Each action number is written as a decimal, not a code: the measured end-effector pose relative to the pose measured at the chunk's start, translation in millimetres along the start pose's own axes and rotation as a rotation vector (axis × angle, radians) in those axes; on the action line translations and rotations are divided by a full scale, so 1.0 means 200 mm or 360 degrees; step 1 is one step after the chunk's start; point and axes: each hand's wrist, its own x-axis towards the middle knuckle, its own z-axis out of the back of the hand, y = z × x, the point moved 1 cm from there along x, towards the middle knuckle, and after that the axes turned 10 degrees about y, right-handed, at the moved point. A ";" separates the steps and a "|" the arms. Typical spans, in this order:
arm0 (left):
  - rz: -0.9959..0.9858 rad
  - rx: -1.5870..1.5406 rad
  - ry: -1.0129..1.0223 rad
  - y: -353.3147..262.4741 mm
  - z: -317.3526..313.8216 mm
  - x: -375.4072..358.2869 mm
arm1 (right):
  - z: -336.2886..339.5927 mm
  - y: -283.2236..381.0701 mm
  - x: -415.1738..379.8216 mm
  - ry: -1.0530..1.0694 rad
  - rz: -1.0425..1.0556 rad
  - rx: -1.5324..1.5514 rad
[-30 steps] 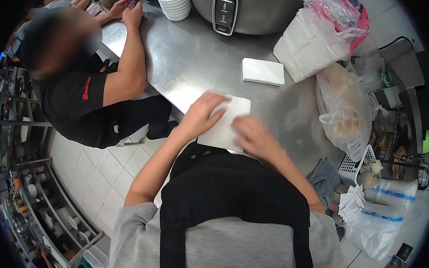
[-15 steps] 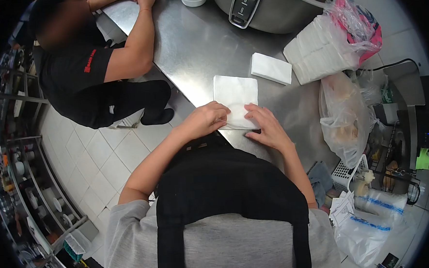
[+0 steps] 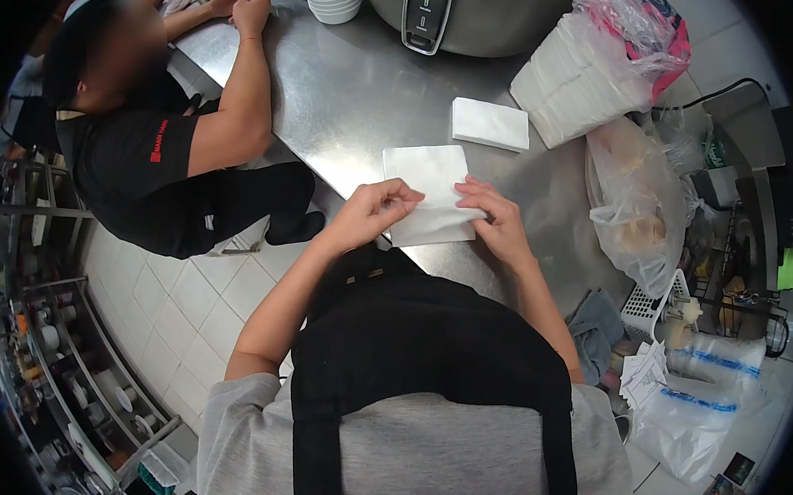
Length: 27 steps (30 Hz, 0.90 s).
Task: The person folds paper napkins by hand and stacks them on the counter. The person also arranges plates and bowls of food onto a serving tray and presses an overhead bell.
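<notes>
Here, both hands pinch a white napkin at the near edge of the steel desk.

The desk [image 3: 353, 97] runs bare beyond the napkin, its edge slanting toward the person, with a co-worker's arm [image 3: 236, 103] leaning on the left side. The napkin [image 3: 427, 192] is a plain, flat, near-square sheet, slightly longer away from the person. The left hand [image 3: 372, 213] and right hand [image 3: 493, 215] close their fingers on its near corners. A smaller folded napkin [image 3: 490, 123] lies just beyond, apart.
</notes>
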 end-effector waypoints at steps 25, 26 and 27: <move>0.0385 0.0467 -0.0541 0.09 -0.08 0.04 | -0.08 -0.10 0.14 -0.0391 -0.0769 -0.0117; 0.0385 0.0466 -0.0538 0.10 -0.08 0.04 | -0.08 -0.09 0.15 -0.0393 -0.0773 -0.0115; 0.0379 0.0521 -0.0557 0.10 -0.08 0.05 | -0.07 -0.09 0.15 -0.0418 -0.0724 -0.0177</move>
